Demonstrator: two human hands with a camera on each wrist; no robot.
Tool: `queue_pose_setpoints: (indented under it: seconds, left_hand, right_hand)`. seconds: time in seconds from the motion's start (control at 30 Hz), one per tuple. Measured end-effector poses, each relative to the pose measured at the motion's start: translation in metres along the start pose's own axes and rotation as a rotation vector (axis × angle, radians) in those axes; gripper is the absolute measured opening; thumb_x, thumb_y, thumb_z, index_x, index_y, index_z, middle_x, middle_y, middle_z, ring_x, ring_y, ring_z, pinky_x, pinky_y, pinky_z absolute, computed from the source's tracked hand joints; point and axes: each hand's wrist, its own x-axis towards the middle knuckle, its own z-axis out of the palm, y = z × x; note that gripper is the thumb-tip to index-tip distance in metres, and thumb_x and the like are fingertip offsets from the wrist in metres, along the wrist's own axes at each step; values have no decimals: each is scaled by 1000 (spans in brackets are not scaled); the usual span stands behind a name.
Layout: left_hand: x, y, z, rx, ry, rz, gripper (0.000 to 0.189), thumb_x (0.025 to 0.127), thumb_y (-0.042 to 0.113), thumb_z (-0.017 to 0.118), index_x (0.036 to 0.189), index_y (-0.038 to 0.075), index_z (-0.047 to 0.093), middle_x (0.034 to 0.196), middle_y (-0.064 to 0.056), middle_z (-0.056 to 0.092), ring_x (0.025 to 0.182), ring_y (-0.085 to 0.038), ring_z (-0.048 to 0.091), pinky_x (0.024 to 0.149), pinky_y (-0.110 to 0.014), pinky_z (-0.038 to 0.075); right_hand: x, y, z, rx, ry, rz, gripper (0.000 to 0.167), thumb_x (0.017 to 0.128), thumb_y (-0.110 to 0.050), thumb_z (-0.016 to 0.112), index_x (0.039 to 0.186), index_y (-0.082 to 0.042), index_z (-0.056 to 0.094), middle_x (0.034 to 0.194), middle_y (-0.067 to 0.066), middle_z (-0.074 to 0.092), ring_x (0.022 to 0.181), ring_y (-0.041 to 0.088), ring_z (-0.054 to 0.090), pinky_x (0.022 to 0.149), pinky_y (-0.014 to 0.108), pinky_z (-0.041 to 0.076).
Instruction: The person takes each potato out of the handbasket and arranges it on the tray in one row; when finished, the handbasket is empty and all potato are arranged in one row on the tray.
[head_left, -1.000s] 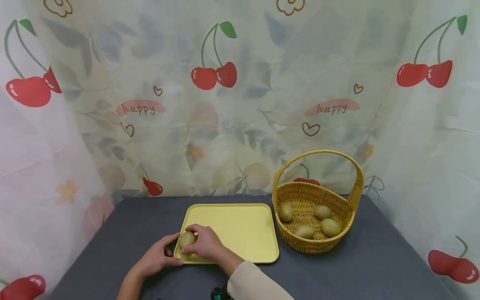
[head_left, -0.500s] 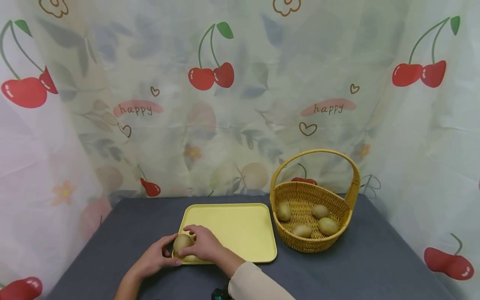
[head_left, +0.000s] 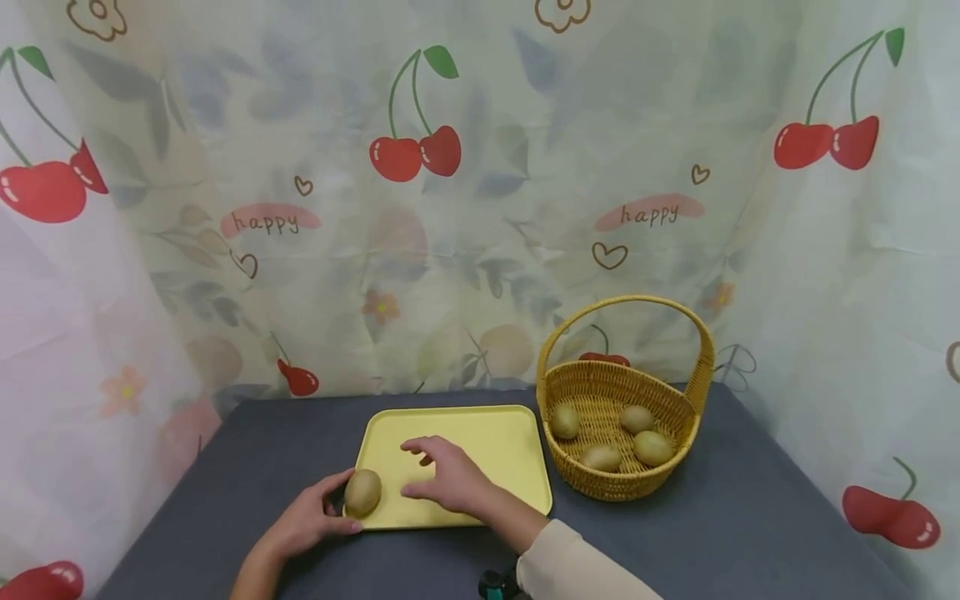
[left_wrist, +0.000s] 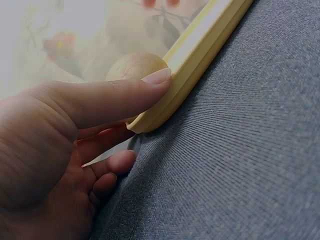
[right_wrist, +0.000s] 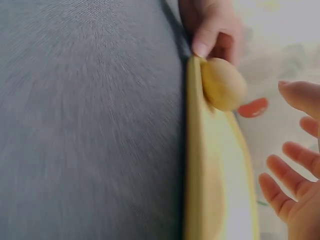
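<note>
One brown-green kiwi (head_left: 363,493) lies in the near left corner of the yellow tray (head_left: 480,450). My left hand (head_left: 306,518) holds that corner, its thumb (left_wrist: 125,97) along the front rim and its other fingers round the left side. Over the middle of the tray my right hand (head_left: 450,479) is held with its thumb and fingers spread, clear of the kiwi. The right wrist view shows this hand (right_wrist: 300,165) with nothing in its grasp. To the tray's right stands a wicker basket (head_left: 622,487) with several kiwis (head_left: 652,448) inside.
A dark grey cloth (head_left: 285,442) covers the table. The basket's tall arched handle (head_left: 633,298) rises close to the tray's right side. A printed curtain (head_left: 480,275) hangs behind the table and at both sides.
My right hand has let go of the kiwi, which stays in the tray's near left corner, and has moved right over the tray. My left hand keeps its place at the corner.
</note>
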Motion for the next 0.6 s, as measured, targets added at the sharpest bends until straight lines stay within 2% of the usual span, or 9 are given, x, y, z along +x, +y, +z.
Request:
queue_pose_setpoints:
  seconds: [0.07, 0.27, 0.5, 0.6]
  left_hand:
    - [1, 1, 1, 3, 1, -2, 87, 73, 25, 86, 142, -5, 43, 78, -5, 50, 63, -18, 47, 56, -28, 40]
    - [2, 4, 1, 8, 1, -3, 87, 72, 24, 86, 142, -6, 43, 77, -5, 50, 62, -17, 46, 56, -28, 39]
    - [-1, 3, 1, 25, 6, -11, 88, 73, 26, 86, 142, -6, 43, 73, -3, 49, 61, -16, 46, 56, -27, 38]
    - [-1, 3, 1, 23, 5, -16, 88, 74, 28, 85, 142, -7, 42, 74, -2, 49, 62, -16, 46, 56, -27, 38]
  right_hand:
    - [-9, 1, -15, 13, -12, -3, 52, 86, -26, 77, 133, -14, 59, 125, 6, 58, 106, 26, 60, 80, 28, 49]
    - [-37, 5, -60, 17, -35, -3, 45, 89, -24, 73, 131, -19, 59, 129, 3, 56, 107, 19, 58, 76, 28, 50]
    - [-64, 12, -106, 20, -26, -39, 40, 91, -22, 71, 128, -14, 60, 126, 7, 59, 106, 23, 59, 79, 32, 50]
    - [-73, 16, -124, 11, -42, -24, 39, 92, -21, 70, 128, -12, 60, 125, 7, 59, 106, 23, 59, 81, 33, 49]
